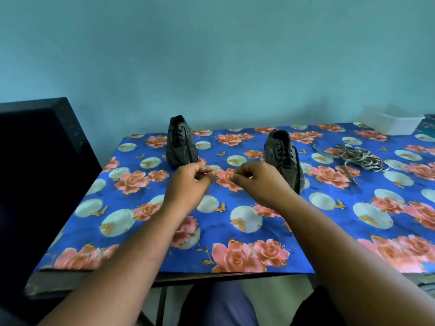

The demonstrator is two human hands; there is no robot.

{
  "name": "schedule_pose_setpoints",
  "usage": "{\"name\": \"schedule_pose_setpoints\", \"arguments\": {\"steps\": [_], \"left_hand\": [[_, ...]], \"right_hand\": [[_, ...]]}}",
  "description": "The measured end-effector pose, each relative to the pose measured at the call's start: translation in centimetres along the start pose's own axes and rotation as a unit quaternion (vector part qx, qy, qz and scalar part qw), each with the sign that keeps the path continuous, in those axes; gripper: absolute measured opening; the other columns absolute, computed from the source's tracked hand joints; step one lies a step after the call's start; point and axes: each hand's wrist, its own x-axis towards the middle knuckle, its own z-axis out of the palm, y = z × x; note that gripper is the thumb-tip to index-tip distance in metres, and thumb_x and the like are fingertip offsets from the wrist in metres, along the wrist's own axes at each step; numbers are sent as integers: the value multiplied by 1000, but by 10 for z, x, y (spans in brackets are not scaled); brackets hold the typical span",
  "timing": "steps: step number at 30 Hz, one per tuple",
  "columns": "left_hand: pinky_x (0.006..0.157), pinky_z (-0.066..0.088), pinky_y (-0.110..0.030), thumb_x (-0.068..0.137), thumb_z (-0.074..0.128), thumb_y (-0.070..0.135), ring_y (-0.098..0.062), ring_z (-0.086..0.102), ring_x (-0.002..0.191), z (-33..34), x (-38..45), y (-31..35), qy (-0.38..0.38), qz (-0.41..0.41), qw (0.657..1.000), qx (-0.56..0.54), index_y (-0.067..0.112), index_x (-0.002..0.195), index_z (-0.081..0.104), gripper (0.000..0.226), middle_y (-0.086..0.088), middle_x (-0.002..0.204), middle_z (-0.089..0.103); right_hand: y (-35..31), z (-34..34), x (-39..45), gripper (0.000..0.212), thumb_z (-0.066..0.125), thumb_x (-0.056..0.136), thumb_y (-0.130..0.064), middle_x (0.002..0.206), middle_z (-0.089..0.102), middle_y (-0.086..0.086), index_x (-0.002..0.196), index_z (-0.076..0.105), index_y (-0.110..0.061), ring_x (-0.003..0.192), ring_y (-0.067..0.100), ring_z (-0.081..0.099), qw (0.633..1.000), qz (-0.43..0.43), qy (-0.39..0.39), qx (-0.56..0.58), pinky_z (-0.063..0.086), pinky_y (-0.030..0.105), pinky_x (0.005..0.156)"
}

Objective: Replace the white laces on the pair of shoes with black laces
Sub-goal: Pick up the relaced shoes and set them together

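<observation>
Two dark shoes, one at eleven o'clock (180, 142) and one at one o'clock (283, 156); one heap of white laces (360, 157) at two o'clock; one white tub (395, 124); two hands, left (188, 182) and right (256, 178).

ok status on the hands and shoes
Left hand, right hand curled above table, holding nothing visible. Both shoes black-laced. White laces piled aside.

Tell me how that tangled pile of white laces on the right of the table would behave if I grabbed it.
The white laces lie in a loose, flat tangle, so they would probably hang limp and trail ends. They look light, likely sliding easily over the floral tablecloth. One strand strays toward the near edge and may snag or drag behind.
</observation>
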Motion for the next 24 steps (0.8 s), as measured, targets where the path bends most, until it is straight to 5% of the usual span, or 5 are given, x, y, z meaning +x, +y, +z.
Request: {"name": "schedule_pose_setpoints", "arguments": {"steps": [5,9,13,18,24], "left_hand": [[74,47,-30,95,71,32,-21,67,95,-28,40,-27,132,-42,990,-4,20,110,68,20,11,94,66],[91,43,-31,96,68,35,-26,57,126,-39,65,-45,137,-82,987,24,13,139,56,49,-4,137,60],[106,40,-37,96,66,39,-27,45,140,-40,87,-55,130,-127,983,1,15,153,41,67,-5,155,46],[96,54,-39,95,69,23,-16,66,107,-33,97,-61,80,-136,983,-96,22,118,65,24,8,115,71],[95,57,-46,89,70,12,-18,72,99,-23,91,-59,72,-124,981,-128,23,111,71,24,3,106,76]], "right_hand": [[-13,52,62,27,66,96,-44,93,69,0,105,67,-19,85,23,68,992,33,-24,116,58,45,77],[-23,83,100,40,65,97,-45,112,64,1,128,59,-21,90,19,63,982,70,-4,178,54,36,77],[-34,105,127,61,61,99,-43,132,56,5,150,40,-17,108,23,60,972,111,-15,207,48,36,90],[-36,119,139,40,63,98,-32,120,68,-2,136,58,-18,109,19,65,966,107,-27,232,52,39,98],[-27,124,136,26,64,94,-20,102,77,-5,118,72,-23,96,19,73,953,100,-6,285,59,45,92]]}}
